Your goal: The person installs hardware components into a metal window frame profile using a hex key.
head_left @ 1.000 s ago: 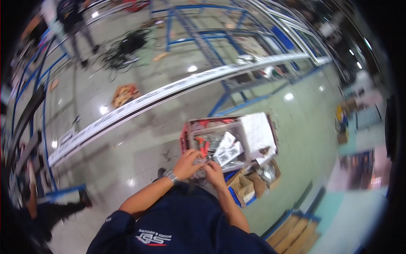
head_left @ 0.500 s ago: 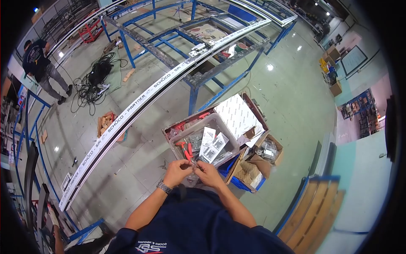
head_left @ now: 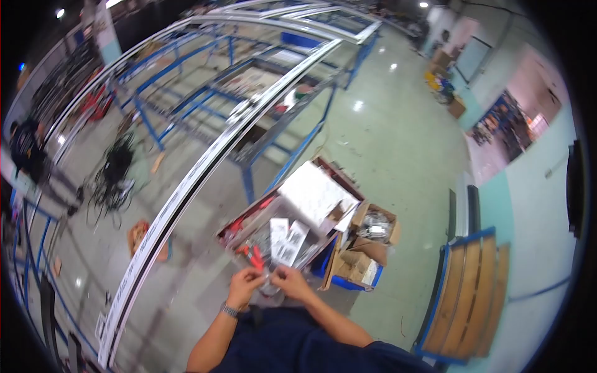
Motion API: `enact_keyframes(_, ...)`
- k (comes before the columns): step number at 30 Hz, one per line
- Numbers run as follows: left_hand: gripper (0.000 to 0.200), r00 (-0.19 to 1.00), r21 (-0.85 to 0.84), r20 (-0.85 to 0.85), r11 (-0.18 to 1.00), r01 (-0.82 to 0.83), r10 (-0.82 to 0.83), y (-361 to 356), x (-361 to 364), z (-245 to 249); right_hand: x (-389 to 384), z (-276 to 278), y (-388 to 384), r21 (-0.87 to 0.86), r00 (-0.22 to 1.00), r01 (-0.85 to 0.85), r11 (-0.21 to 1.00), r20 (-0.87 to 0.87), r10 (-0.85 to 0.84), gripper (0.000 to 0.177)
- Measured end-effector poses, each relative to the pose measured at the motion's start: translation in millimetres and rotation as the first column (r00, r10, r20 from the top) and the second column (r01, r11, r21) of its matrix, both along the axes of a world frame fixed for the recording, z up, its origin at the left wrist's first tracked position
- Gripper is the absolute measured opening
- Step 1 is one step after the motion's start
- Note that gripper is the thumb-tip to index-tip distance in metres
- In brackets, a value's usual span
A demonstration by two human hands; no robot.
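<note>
My left hand (head_left: 247, 285), with a metal watch at the wrist, is closed in a pinch on what looks like a clear plastic bag (head_left: 268, 290). Across from it, my right hand (head_left: 291, 283) pinches the same bag's other side. Motion blur hides what the bag contains. Just beyond my hands sits a grey plastic bin (head_left: 320, 239) holding printed white sheets (head_left: 286, 247), small bagged parts and a red-handled tool (head_left: 255, 256).
Open cardboard boxes (head_left: 356, 268) stand right of the bin, beside a white sheet-covered box (head_left: 317, 194). A long white profile (head_left: 186, 180) crosses on the left over blue metal frames (head_left: 248, 183). A co-worker (head_left: 37, 158) stands far left; a wooden-slatted pallet (head_left: 463, 298) is at right.
The view has swung to the right and up, so the bin and frames appear further left and lower. My hands have parted slightly, with the clear bag between them.
</note>
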State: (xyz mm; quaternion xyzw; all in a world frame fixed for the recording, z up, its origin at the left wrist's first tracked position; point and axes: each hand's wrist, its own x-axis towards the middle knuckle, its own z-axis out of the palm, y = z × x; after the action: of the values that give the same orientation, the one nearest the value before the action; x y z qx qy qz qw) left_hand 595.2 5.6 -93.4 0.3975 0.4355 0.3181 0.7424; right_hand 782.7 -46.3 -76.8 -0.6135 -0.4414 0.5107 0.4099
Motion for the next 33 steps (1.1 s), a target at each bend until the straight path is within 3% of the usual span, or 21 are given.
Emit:
enact_keyframes(2,0.018,0.995,-0.191,0.088,0.981,-0.035,0.053,-4,5,12,4,0,-4,0.023,0.998,0.023,0.999,0.055,-0.025,0.022)
enact_keyframes(5,0.022,0.986,-0.245,0.150,0.969,-0.035,0.074,-5,13,7,9,15,-10,0.009,0.995,0.086,0.996,0.043,-0.087,0.024)
enact_keyframes(7,0.025,0.986,-0.234,0.151,0.972,-0.029,0.066,-2,24,2,11,24,-16,0.011,0.991,0.135,0.991,-0.014,-0.135,0.029)
enact_keyframes(8,0.026,0.988,-0.240,0.139,0.970,-0.032,0.067,-5,26,-2,18,17,-18,0.011,0.996,0.084,0.996,0.034,-0.085,0.040)
enact_keyframes(10,0.030,0.997,-0.186,0.060,0.981,0.056,-0.046,-2,33,-3,27,12,-24,0.017,0.994,0.082,0.996,0.074,-0.083,0.041)
enact_keyframes(12,0.027,0.995,-0.147,0.062,0.985,0.087,-0.078,-5,49,-3,32,-8,-29,0.110,0.978,0.199,0.974,0.038,-0.204,0.037)
enact_keyframes(13,0.026,0.994,-0.126,0.073,0.988,0.084,-0.075,-7,59,-2,39,22,-31,-0.032,0.974,0.225,0.974,0.003,-0.225,0.030)
enact_keyframes(14,0.026,0.993,-0.108,0.068,0.989,0.100,-0.093,-7,68,-2,47,19,-34,-0.044,0.972,0.213,0.976,0.110,-0.208,0.027)
enact_keyframes(17,0.029,0.988,-0.146,0.030,0.977,0.156,-0.154,-8,89,2,61,10,-44,0.007,0.946,0.323,0.947,-0.044,-0.322,0.028)
enact_keyframes(23,0.031,0.977,-0.201,0.025,0.956,0.213,-0.212,-3,120,6,108,-22,-57,-0.079,0.910,0.403,0.912,-0.072,-0.409,0.021)
enact_keyframes(24,0.031,0.980,-0.197,0.009,0.960,0.198,-0.200,-3,127,9,120,-17,-56,-0.165,0.870,0.438,0.884,-0.172,-0.463,0.018)
enact_keyframes(26,0.028,0.987,-0.171,-0.032,0.973,0.152,-0.160,-2,136,17,148,-54,-53,-0.091,0.783,0.612,0.786,-0.075,-0.618,0.018)
enact_keyframes(27,0.027,0.988,-0.153,-0.071,0.980,0.128,-0.140,-2,136,19,169,-54,-49,-0.139,0.726,0.679,0.721,-0.025,-0.687,0.019)
enact_keyframes(29,0.025,0.984,-0.113,-0.153,0.991,0.078,-0.095,-1,127,21,215,-99,-30,-0.008,0.603,0.797,0.604,0.044,-0.796,0.015)
enact_keyframes(30,0.021,0.983,-0.098,-0.175,0.994,0.045,-0.061,-2,121,23,236,-103,-17,-0.035,0.574,0.816,0.577,0.174,-0.800,0.017)
enact_keyframes(31,0.021,0.985,-0.102,-0.172,0.995,0.006,-0.024,-5,112,19,252,-112,-1,-0.050,0.548,0.834,0.549,0.184,-0.816,0.019)
enact_keyframes(32,0.020,0.985,-0.107,-0.171,0.994,-0.034,0.015,-8,99,14,261,-114,17,-0.103,0.515,0.856,0.507,0.083,-0.853,0.020)
enact_keyframes(33,0.020,0.984,-0.111,-0.170,0.991,-0.075,0.056,-13,86,11,269,-127,35,-0.033,0.524,0.848,0.528,0.200,-0.828,0.019)
